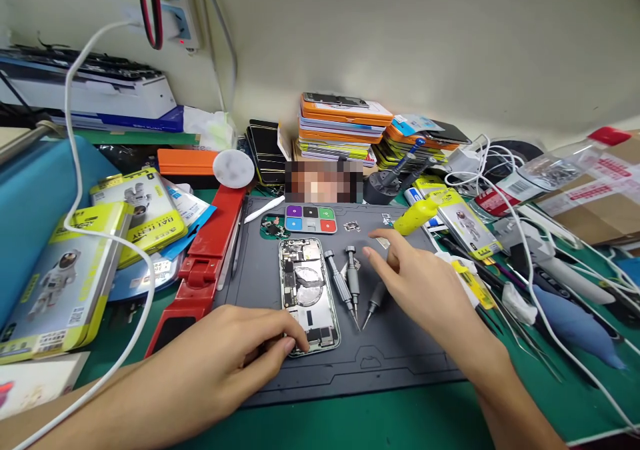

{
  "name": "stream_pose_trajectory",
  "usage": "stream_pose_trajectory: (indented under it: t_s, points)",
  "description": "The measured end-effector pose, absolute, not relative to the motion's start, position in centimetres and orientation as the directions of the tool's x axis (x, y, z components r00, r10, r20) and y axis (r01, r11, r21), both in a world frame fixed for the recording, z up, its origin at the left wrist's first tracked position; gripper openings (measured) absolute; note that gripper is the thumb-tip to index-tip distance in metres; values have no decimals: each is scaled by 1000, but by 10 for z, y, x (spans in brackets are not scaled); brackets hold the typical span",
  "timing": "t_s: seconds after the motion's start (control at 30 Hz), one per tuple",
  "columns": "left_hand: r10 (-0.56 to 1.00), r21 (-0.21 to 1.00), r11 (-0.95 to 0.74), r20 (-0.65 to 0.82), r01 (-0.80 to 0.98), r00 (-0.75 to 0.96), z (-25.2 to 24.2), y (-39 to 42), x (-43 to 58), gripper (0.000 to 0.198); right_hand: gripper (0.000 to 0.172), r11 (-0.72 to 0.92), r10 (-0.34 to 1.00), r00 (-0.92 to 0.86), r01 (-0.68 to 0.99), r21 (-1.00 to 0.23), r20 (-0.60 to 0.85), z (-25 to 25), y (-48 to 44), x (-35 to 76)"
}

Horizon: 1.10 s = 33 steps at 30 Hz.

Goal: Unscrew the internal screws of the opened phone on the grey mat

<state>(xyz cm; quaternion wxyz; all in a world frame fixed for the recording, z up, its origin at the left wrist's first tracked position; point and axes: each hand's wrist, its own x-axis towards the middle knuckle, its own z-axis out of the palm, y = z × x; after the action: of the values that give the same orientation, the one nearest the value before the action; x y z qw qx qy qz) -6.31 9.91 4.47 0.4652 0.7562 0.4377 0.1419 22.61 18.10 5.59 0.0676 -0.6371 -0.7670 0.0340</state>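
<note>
"Where is the phone?"

"The opened phone (309,297) lies flat on the dark gray mat (390,367), with its insides showing. The mat is on the green tabletop (350,423)."

"What is the left hand (245,347) doing?"

"Its fingers are bent, and the tips are at the bottom end of the phone. I can't quite tell if they pinch the edge, because the hand hides some of it."

"And the right hand (423,280)?"

"It is over the mat, with the thumb and pointing finger spread a little apart. A dark screwdriver (373,305) is partly under it, and a yellow bottle (416,217) is just past it."

"What is between the phone and that hand?"

"Two gray screwdrivers (353,278), lying close together. The box with colored squares (311,219) is just past the top of the phone."
</note>
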Motion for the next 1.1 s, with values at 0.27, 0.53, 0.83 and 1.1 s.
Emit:
stream_pose_trajectory:
  t_s: [0.27, 0.53, 0.83, 1.1]
  points:
    - [791, 824, -182, -201, 536, 578, 45, 98, -64, 30, 30, 246, 966, -257, 893, -378, 23, 49, 176, 224]
    - [801, 824, -188, -186, 534, 570, 46, 98, -64, 30, 46, 346, 938, -309, 788, -509, 158, 49, 172, 221]
    - [828, 853, -123, -194, 507, 526, 33, 93, -65, 28, 61, 464, 871, -199, 633, -619, 450, 45, 168, 210]
    - [915, 946, 211, -279, 244, 292, 42, 103, -68, 50, 40, 542, 789, -200, 673, -503, 582, 39, 153, 219]
